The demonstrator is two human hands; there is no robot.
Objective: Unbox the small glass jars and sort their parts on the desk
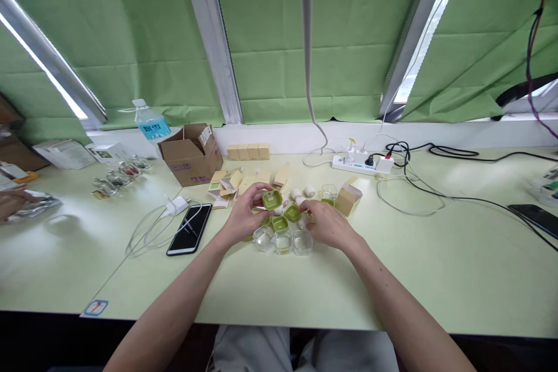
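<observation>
My left hand [247,213] pinches a small green square tray [272,200] by its edge, raised over the pile. My right hand [328,224] is at the pile's right side, fingers curled downward; whatever lies in them is hidden. Beside its fingertips are another green square tray [292,213] and white rounded pieces [309,191]. Between the hands lies a further green tray [279,223]. Nearest me, three clear plastic square cases [283,242] stand in a row. An open small cardboard box [349,197] is just past my right hand.
An open brown carton [192,154] stands behind, near small closed boxes [248,152] and opened ones [225,186]. A phone [190,229] and white charger cable [146,232] lie left. A power strip [362,164] with cables is back right. Another person's hand [13,202] shows at far left.
</observation>
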